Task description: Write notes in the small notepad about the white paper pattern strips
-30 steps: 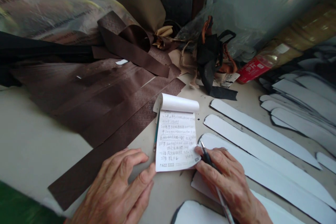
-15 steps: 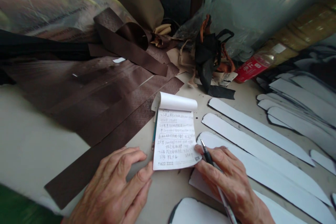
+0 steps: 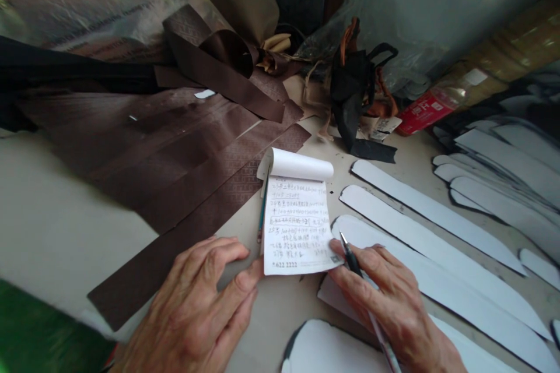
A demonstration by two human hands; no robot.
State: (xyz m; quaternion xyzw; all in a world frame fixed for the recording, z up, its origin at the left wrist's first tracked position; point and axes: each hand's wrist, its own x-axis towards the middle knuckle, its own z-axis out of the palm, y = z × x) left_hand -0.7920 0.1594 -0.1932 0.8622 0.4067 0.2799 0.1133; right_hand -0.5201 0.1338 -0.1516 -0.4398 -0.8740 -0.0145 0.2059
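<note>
A small notepad (image 3: 300,221) with handwritten lines lies on the table, its top page rolled over at the far edge. A pencil (image 3: 261,218) shows in part along its left side. My left hand (image 3: 196,297) rests to the left of the pad with fingers apart, its thumb tip by the pad's lower left edge. In my right hand (image 3: 385,297) is a pen (image 3: 354,262), its tip pointing up toward the pad. That hand's thumb and index finger are at the pad's lower right corner, over the white strips.
White dark-edged strips (image 3: 437,218) lie to the right, with more piled beyond (image 3: 503,157). Brown patterned sheets (image 3: 175,169) overlap on the left. At the back are a black scrap bundle (image 3: 347,93), a red-labelled bottle (image 3: 426,109) and clear plastic wrapping (image 3: 87,6).
The whole view has shifted slightly, so the pad and table things appear a little further right. Both hands keep nearly the same pose beside the pad.
</note>
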